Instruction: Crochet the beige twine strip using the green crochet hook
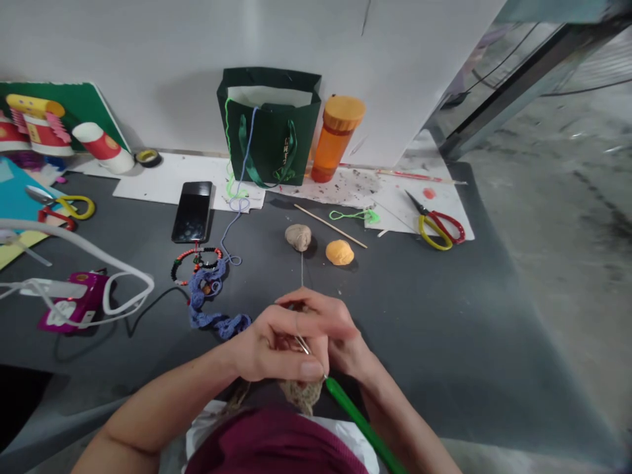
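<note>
My left hand pinches the metal shaft of a green crochet hook, whose handle runs down to the lower right. My right hand curls over from the right, and its fingers meet a thin beige yarn strand. That strand rises to a beige yarn ball on the dark table. A small beige crocheted piece hangs below my hands, partly hidden by them. An orange yarn ball lies beside the beige one. A blue crocheted chain lies left of my hands.
Along the back stand a green paper bag and an orange bottle. A black phone, a beaded ring, red-and-yellow scissors and a wooden stick lie on the table. A magenta device with white cable sits left.
</note>
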Demonstrator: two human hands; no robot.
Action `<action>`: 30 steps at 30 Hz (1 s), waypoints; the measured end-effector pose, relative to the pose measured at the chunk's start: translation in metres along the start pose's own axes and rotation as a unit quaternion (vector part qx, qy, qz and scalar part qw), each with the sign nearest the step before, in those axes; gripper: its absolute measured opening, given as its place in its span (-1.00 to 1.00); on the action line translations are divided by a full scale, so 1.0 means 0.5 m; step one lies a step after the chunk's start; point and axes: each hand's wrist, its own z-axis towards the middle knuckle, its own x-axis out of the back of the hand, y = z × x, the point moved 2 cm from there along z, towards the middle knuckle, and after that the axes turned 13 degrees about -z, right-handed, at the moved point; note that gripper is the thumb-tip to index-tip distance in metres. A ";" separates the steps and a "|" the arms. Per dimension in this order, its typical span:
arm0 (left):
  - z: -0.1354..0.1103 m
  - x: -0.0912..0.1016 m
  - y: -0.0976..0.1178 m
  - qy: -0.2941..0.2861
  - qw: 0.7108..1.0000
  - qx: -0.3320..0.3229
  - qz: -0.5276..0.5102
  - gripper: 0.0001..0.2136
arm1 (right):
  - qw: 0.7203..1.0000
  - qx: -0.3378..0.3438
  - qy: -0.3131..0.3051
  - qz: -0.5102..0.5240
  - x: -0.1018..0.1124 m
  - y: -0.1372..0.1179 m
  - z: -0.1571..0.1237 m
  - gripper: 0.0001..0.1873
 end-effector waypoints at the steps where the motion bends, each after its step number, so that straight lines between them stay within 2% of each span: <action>1: -0.002 -0.001 -0.001 -0.022 1.000 0.007 -0.015 -0.55 | 0.999 0.001 0.003 -0.041 0.001 0.005 0.002 -0.74; 3: -0.004 -0.003 -0.003 -0.051 0.998 0.023 -0.037 -0.54 | 0.988 -0.001 0.061 -0.143 0.008 0.017 0.006 -0.70; 6: -0.004 -0.009 -0.005 -0.058 0.995 0.069 -0.045 -0.50 | 0.948 0.003 0.178 -0.265 0.023 0.031 0.011 -0.64; 8: -0.001 -0.015 -0.003 -0.060 0.994 0.079 -0.054 -0.49 | 0.927 0.004 0.227 -0.298 0.030 0.038 0.013 -0.60; 12: 0.006 -0.022 -0.001 -0.073 0.992 0.064 -0.079 -0.57 | 0.909 0.023 0.286 -0.303 0.036 0.033 0.011 -0.51; 15: 0.007 -0.022 -0.003 -0.087 0.990 0.066 -0.093 -0.60 | 0.886 0.068 0.355 -0.291 0.036 0.015 -0.002 -0.49; 18: 0.007 -0.024 -0.002 -0.089 0.988 0.065 -0.109 -0.61 | 0.866 0.162 0.412 -0.235 0.037 -0.009 -0.024 -0.58; 20: 0.007 -0.025 -0.001 -0.088 0.987 0.070 -0.115 -0.61 | 0.884 0.225 0.387 -0.134 0.040 -0.024 -0.036 -0.69; 22: 0.005 -0.024 -0.002 -0.088 0.986 0.081 -0.112 -0.60 | 0.914 0.234 0.331 0.014 0.046 -0.035 -0.043 -0.76; 24: 0.003 -0.021 -0.005 -0.086 0.988 0.091 -0.094 -0.59 | 0.932 0.175 0.279 0.151 0.051 -0.039 -0.041 -0.74; 26: 0.001 -0.016 -0.009 -0.084 0.989 0.104 -0.066 -0.55 | 0.933 0.097 0.293 0.183 0.054 -0.034 -0.034 -0.72; 28: -0.001 -0.013 -0.013 -0.084 0.988 0.124 -0.044 -0.50 | 0.925 0.010 0.358 0.125 0.056 -0.020 -0.024 -0.78; 29: -0.002 -0.013 -0.014 -0.088 0.987 0.129 -0.039 -0.49 | 0.928 -0.050 0.363 0.073 0.052 -0.010 -0.016 -0.85; 30: -0.001 -0.013 -0.015 -0.093 0.986 0.132 -0.036 -0.49 | 0.935 -0.096 0.339 0.023 0.046 0.001 -0.007 -0.90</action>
